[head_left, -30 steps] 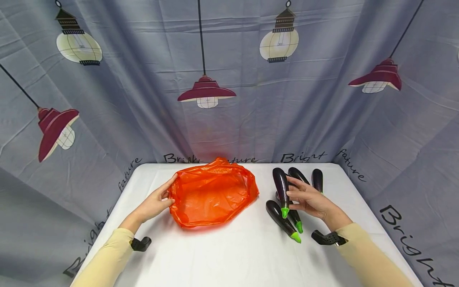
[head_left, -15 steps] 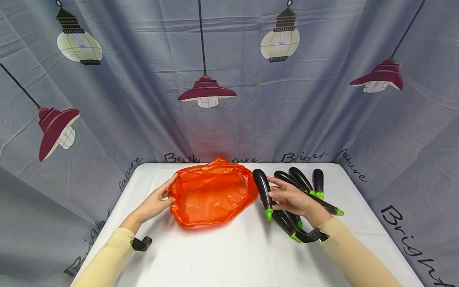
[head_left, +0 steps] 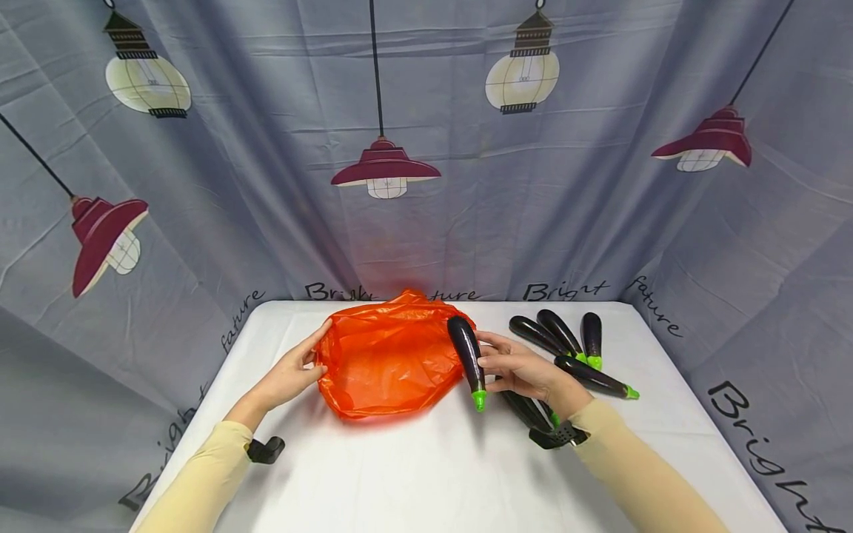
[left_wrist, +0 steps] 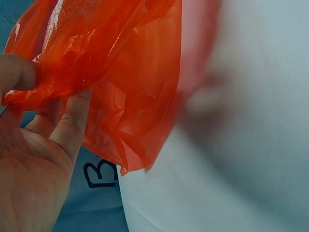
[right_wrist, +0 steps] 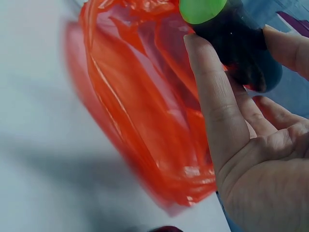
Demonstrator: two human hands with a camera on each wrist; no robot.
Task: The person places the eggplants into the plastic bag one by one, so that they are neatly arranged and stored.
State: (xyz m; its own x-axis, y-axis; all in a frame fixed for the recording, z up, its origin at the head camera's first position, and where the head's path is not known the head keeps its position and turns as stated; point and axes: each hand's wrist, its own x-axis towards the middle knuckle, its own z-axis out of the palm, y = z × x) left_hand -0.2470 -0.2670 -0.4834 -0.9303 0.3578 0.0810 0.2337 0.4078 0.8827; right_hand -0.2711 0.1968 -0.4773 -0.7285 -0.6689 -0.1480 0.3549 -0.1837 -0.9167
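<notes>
In the head view, the right hand [head_left: 529, 376] held a glossy dark-purple eggplant with a bright green end [head_left: 466, 351] — since the earlier frames it had moved left, and it now overlapped the right edge of a crinkled, translucent orange-red plastic bag [head_left: 389, 366]. The left hand [head_left: 286, 379] had stayed at the bag's opposite edge; other dark-purple eggplants [head_left: 593, 376] lay farther right on the white-covered table [head_left: 400, 477]. The left wrist view showed that hand pinching the bag's film narrowly. In the right wrist view, thumb and fingers gripped the eggplant, with the bag behind it.
</notes>
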